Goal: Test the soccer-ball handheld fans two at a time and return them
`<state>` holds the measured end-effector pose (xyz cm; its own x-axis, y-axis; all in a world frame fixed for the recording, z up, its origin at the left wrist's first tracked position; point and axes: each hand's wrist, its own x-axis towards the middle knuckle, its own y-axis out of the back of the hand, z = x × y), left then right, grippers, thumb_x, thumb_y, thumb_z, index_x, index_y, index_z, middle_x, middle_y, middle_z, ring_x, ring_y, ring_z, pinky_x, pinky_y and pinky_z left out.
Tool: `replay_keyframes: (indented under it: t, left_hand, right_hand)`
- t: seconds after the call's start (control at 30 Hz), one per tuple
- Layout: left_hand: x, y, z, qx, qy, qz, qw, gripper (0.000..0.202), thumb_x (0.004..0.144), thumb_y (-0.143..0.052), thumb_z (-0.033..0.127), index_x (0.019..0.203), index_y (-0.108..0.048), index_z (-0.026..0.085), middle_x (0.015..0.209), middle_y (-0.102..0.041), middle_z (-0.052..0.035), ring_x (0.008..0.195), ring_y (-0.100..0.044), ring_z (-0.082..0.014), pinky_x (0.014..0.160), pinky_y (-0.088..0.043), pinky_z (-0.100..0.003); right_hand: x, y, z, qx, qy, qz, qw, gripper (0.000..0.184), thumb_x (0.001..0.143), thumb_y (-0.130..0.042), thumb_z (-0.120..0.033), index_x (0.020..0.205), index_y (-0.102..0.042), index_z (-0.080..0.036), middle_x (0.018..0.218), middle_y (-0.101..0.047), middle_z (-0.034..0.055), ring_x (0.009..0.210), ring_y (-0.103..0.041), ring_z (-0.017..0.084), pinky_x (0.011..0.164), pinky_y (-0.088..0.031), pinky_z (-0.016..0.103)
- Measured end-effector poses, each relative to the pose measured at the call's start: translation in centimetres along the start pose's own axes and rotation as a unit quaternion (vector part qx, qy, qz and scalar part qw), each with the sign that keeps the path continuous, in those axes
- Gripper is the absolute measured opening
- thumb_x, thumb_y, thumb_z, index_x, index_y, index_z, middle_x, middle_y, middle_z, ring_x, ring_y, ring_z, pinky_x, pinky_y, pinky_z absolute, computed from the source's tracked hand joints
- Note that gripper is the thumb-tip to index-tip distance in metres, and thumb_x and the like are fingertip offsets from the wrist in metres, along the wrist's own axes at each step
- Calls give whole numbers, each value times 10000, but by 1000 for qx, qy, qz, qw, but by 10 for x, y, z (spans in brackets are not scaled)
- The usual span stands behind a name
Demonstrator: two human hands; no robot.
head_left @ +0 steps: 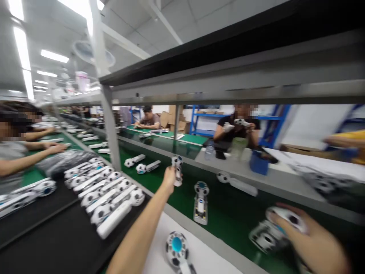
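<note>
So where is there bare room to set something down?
The black surface looks bare between the left forearm and the football-patterned devices, which crowd together in rows. The green belt has a gap between the middle device and the right hand.

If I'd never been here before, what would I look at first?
Probably the football-patterned gadgets lined up on the black surface at left. Then the left hand, holding one gadget over the green strip mid-picture, and the right hand, gripping another gadget at lower right. A bright blue disc on the gadget at bottom centre stands out too.
</note>
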<state>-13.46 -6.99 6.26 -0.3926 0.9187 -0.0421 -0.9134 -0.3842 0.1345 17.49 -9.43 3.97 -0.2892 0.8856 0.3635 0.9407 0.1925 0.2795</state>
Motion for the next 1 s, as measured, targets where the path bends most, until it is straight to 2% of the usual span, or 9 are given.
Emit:
replay_keyframes:
  t: [0.07, 0.13, 0.27, 0.37, 0.6, 0.73, 0.83, 0.9, 1.0]
  left_hand:
    - [-14, -6, 22, -108, 7, -78, 991, 331, 963, -552, 382, 1194, -582, 147, 1068, -658, -74, 827, -657, -163, 710, -576, -335]
    - [-30, -8, 39, -202, 10, -156, 967, 267, 975, -523, 311, 1165, -578, 131, 1086, -671, -85, 792, -661, -145, 667, -572, -296]
    - [-69, -9, 60, -303, 31, -261, 916, 234, 911, -493, 114, 1126, -579, 79, 1206, -671, -187, 900, -710, -194, 741, -605, -323]
    - [-96, -14, 70, -328, 32, -297, 896, 335, 875, -529, 69, 1208, -561, 99, 1249, -665, -191, 1066, -692, -287, 846, -612, -424]
    - [-124, -19, 81, -399, 55, -344, 848, 439, 866, -528, 41, 1300, -521, 106, 1315, -643, -181, 1141, -658, -346, 742, -652, -415]
    - [-131, -17, 78, -466, 80, -414, 778, 408, 857, -559, 98, 1265, -552, 86, 1329, -642, -162, 1134, -668, -311, 716, -658, -363]
    - [-135, -16, 73, -482, 73, -473, 734, 433, 844, -589, 147, 1272, -566, 88, 1362, -621, -144, 1177, -646, -287, 761, -650, -344]
    - [-138, -17, 70, -476, 47, -489, 730, 425, 853, -580, 157, 1276, -575, 116, 1395, -597, -126, 1205, -627, -288, 783, -644, -360]
    - [-143, -19, 69, -427, -8, -483, 764, 436, 867, -569, 167, 1302, -558, 182, 1384, -603, -122, 1073, -696, -298, 739, -635, -368]
  right_hand:
    - [-22, 19, 8, -63, -72, 145, 985, 299, 920, -659, -431, 1013, -650, -147, 892, -676, 30, 739, -642, 174, 713, -542, 339]
    - [-38, 20, 19, -97, -115, 219, 964, 294, 860, -726, -375, 1019, -644, -142, 901, -685, 36, 815, -652, 204, 812, -511, 376]
    - [-44, 0, 40, -70, -139, 252, 955, 228, 862, -697, -310, 997, -624, -141, 911, -670, 35, 872, -638, 221, 873, -477, 402]
    - [-39, -5, 32, -6, -159, 263, 952, 288, 892, -657, -330, 1101, -559, -157, 896, -635, 24, 790, -624, 202, 814, -494, 394]
    - [-36, 0, -47, 224, -159, 207, 939, 401, 782, -639, -276, 1165, -537, -210, 915, -679, 38, 787, -662, 234, 709, -582, 385]
    - [-50, 1, -92, 332, -122, 169, 920, 370, 798, -668, -309, 1148, -623, -200, 1196, -683, 84, 979, -685, 244, 749, -599, 354]
    - [-61, 4, -110, 457, -97, 73, 881, 392, 794, -711, -288, 1181, -666, -240, 1328, -638, 51, 1095, -668, 252, 808, -599, 362]
    - [-65, 5, -116, 500, -65, 8, 863, 396, 780, -733, -271, 1173, -685, -237, 1347, -627, 50, 1079, -677, 258, 769, -606, 355]
    - [-66, 2, -121, 445, -24, -20, 895, 424, 829, -671, -268, 1244, -632, -193, 1192, -700, 115, 853, -720, 234, 650, -576, 312]
